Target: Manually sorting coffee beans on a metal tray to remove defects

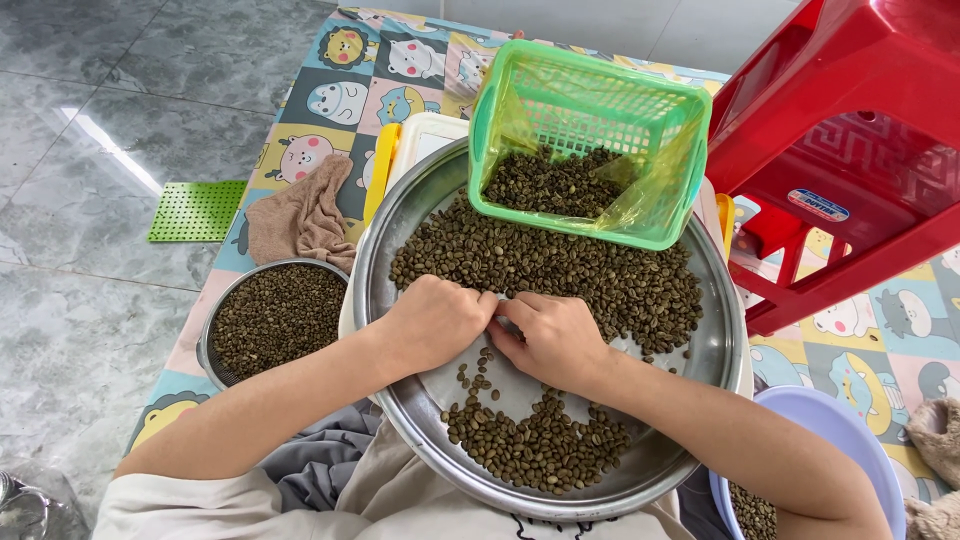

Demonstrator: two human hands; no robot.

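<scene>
Beans (560, 265) are lying heaped across the round metal tray (722, 340) on the person's lap. The left hand (435, 322) and right hand (553, 340) are pinching beans mid-tray, each grip closed. A nudge risks tipping the tilted green basket (600, 105), scattering beans onto the mat (300, 150).

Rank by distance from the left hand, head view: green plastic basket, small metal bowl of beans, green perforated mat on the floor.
1. Small metal bowl of beans: nearest, just left of the left hand, beside the big round metal tray.
2. Green plastic basket: farther, up and right, tilted on the tray's far side.
3. Green perforated mat: farthest, on the grey tile floor, upper left.
</scene>
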